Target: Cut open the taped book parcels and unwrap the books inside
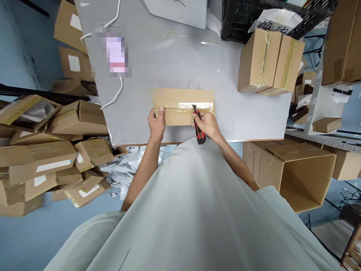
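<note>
A long, flat cardboard box (180,97) lies on the grey table in front of me, with clear tape along its middle seam. My left hand (156,122) grips the left end of the box, its thumb resting on top and the fingers hidden down the side. In my right hand (208,123) is a red and black utility knife (198,126), held over the right part of the box. Its tip points away from me, at the taped seam. Whether the blade touches the tape I cannot tell.
Two taped cartons (259,62) stand at the table's (180,56) right, before a black crate (237,22). A blurred phone-like object (116,54) with a white cable lies at the left. Several used boxes (39,158) pile up on the left floor; a large open carton (304,169) sits at right.
</note>
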Tool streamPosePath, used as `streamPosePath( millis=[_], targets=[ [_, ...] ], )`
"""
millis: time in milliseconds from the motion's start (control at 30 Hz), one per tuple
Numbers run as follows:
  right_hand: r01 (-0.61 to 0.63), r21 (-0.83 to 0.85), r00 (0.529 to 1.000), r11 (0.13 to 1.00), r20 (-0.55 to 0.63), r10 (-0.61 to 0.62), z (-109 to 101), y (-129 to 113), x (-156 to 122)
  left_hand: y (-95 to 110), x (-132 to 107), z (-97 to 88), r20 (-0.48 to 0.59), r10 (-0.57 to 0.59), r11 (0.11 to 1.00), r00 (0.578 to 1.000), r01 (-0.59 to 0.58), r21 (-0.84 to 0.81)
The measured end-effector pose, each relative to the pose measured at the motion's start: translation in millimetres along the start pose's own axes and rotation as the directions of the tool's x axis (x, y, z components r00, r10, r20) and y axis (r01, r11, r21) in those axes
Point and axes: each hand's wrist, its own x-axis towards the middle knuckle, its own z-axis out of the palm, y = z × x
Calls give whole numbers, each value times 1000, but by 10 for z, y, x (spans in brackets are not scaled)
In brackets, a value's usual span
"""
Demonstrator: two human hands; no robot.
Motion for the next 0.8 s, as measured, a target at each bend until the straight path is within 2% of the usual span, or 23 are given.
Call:
streamPosePath(
  millis=[233,433,800],
  targets=[
    [20,59,999,998,-27,-19,16,6,-23,26,-18,5,-12,5,1000,1000,-5,14],
    [-13,96,1000,995,15,12,-43,30,-133,20,-30,2,-19,-10,1000,1000,10,6],
    [-12,99,998,995,-64,18,-161,162,-168,-3,-17,6,-28,-6,1000,1000,7,17]
  ],
)
